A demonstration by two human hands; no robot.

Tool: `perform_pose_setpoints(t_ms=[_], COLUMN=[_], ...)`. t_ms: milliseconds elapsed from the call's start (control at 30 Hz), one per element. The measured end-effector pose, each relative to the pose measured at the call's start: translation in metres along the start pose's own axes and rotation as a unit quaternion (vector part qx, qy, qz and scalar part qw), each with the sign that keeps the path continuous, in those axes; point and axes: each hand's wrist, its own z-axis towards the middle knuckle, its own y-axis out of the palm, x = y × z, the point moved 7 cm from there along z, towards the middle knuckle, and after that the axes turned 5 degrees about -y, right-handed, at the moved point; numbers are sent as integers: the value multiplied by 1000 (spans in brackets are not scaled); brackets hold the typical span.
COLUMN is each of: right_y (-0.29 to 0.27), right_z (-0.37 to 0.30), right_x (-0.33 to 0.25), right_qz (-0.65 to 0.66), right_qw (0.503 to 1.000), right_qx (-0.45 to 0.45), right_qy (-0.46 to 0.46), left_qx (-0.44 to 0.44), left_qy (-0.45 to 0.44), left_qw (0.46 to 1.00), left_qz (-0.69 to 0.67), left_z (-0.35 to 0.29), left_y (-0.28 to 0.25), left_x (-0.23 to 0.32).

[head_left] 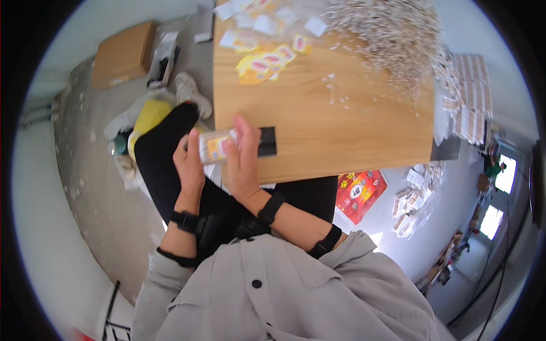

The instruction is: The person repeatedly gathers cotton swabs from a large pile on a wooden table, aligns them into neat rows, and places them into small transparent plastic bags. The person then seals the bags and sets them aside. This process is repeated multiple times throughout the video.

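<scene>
Between my two hands, over the near left edge of the table, is a small pack of cotton swabs [212,146] with a yellow and white label. My left hand [190,163] grips its left end, thumb up along the side. At its right end, my right hand [243,162] closes around the pack, its fingers slightly blurred. Just right of that hand, a flat black rectangular piece [267,141] lies on the tabletop. Farther back are yellow printed labels [264,63] and a large heap of loose cotton swabs [392,40].
The wooden table [341,136] fills the middle right. Stacked swab bundles [471,96] stand beyond its right side. A red printed bag [360,195] and a clear bag of packs [418,196] lie below its near edge. A cardboard box [124,55] sits on the floor at far left.
</scene>
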Motion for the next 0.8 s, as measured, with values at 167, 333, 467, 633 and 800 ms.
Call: perform_pose_setpoints(t_ms=[167,333,467,633,800], right_y=[-98,-217,-217,-197,-269], right_z=[56,124,122,99,125], right_x=[-6,20,50,31,33], right_qz=[-201,-339,-221,-237,-302], right_qw=[977,931,975,958,938], right_qx=[60,112,34,-56,153], right_qy=[-20,-74,7,-149,-78], left_qx=[112,128,-93,-204,-179], left_qy=[171,323,365,394,390], left_qw=[947,885,792,702,644], left_qz=[250,309,481,557,633], left_z=[-10,-57,-101,-95,-87], left_y=[-31,9,132,238,256], left_x=[40,93,86,26,3])
